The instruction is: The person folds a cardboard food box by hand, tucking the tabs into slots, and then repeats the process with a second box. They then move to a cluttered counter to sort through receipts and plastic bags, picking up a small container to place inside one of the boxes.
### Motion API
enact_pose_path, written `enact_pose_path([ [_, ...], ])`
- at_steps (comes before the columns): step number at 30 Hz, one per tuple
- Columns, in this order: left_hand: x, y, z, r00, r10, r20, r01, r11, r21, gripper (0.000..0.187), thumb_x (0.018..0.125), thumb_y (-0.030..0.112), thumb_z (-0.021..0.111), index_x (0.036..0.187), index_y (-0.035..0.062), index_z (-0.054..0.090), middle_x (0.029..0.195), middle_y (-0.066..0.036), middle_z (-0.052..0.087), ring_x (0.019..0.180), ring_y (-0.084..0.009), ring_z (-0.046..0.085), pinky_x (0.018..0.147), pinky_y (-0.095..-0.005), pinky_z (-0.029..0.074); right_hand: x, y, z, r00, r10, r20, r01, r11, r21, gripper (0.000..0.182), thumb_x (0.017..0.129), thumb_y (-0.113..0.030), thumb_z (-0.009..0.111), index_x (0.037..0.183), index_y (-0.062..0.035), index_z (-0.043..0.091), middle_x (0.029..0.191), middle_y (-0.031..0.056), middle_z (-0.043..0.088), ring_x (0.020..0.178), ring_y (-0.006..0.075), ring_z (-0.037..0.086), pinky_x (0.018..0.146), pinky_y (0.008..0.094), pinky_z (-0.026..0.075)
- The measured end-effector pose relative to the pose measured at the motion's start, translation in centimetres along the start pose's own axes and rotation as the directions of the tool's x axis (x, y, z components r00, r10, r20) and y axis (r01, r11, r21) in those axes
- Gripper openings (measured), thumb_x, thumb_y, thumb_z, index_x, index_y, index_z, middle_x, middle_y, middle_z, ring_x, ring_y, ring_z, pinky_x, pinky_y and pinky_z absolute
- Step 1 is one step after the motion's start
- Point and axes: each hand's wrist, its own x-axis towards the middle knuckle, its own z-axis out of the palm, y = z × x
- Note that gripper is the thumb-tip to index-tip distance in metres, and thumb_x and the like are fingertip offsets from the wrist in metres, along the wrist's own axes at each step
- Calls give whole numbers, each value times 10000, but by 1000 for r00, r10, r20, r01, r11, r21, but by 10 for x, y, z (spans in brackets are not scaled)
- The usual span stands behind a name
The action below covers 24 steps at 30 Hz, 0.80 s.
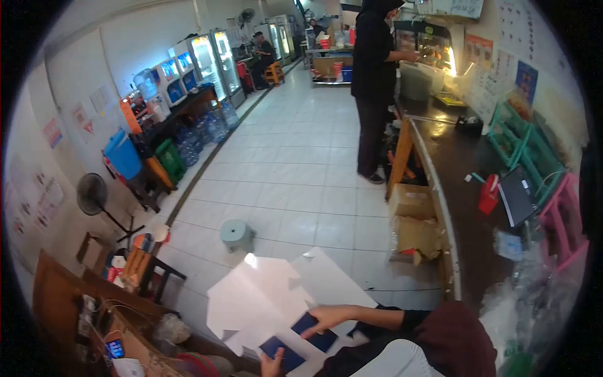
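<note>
A white, unfolded cardboard box [248, 295] with angular flaps and dark blue panels spreads out in front of me at the bottom of the head view. My left hand [272, 363] is closed on its lower edge, with the thumb beside one blue panel. My right hand [326, 318] reaches in from the right and grips the cardboard at the other blue panel, its fingers bent over the edge. Beneath my right forearm, another white cardboard piece [336, 276] extends to the right; how the pieces join is hidden.
A grey stool [237, 234] stands on the tiled floor ahead. Along the right runs a long dark counter [449, 157] with baskets and a red container [488, 195]. A co-worker in dark clothes [375, 75] stands at it. A fan [94, 195] is at left.
</note>
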Motion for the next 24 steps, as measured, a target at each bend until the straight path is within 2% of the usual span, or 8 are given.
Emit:
enact_pose_path([
  [5,16,-81,-20,997,-74,17,74,997,-31,500,875,253,484,1295,62,294,795,-81,557,591,-148,504,489,-280,404,10,2,-1,979,37,-202,-53,996,-72,468,710,-484,637,619,-31,559,502,15,508,464,106,490,439,251,377],
  [7,-4,-1,-17,980,-195,36,186,845,-501,480,878,224,482,1302,105,291,635,-13,493,426,-59,364,363,-226,269,9,-3,-5,973,73,-218,-93,992,-84,465,711,-477,639,622,-28,556,506,21,512,468,110,494,443,252,380],
  [10,-9,7,-22,992,70,103,-32,943,-330,495,835,213,566,1257,65,354,605,-5,475,402,-59,308,353,-231,245,12,-3,-10,958,-10,-287,-42,984,-175,457,728,-455,630,659,-9,559,514,30,518,475,109,499,459,257,393],
  [11,-7,13,-18,997,-42,69,56,972,-229,473,804,215,613,1198,37,420,705,-27,522,481,-73,373,405,-225,292,14,0,-4,945,-41,-323,-35,974,-225,469,726,-462,627,685,0,557,521,61,523,481,156,508,473,271,403],
  [13,-9,20,1,981,54,-188,-64,997,-48,421,787,201,634,1133,23,473,794,-42,540,607,-98,429,510,-246,359,15,-2,4,918,-114,-379,-16,946,-324,498,721,-475,622,738,18,553,534,123,534,494,251,526,500,298,424],
  [17,-21,71,-4,992,-127,-7,123,969,-214,523,805,203,608,1240,28,375,1038,-114,521,880,-177,483,699,-282,416,18,-12,6,845,-136,-517,-113,900,-422,584,719,-497,599,934,31,472,599,148,561,575,361,553,560,397,438],
  [20,-22,76,-8,971,-201,129,234,907,-350,708,846,209,539,1363,69,76,1371,-156,206,1221,-266,271,908,-335,361,24,-14,9,838,-48,-543,-221,881,-419,699,711,-506,603,1101,19,357,651,174,564,610,379,559,579,400,444],
  [24,-10,31,-8,995,-99,22,101,938,-333,700,841,198,546,1362,67,96,1361,-162,228,1209,-262,289,897,-342,368,28,-1,18,831,-254,-495,-57,846,-530,719,721,-469,616,1154,9,297,667,191,552,604,369,555,580,390,450],
])
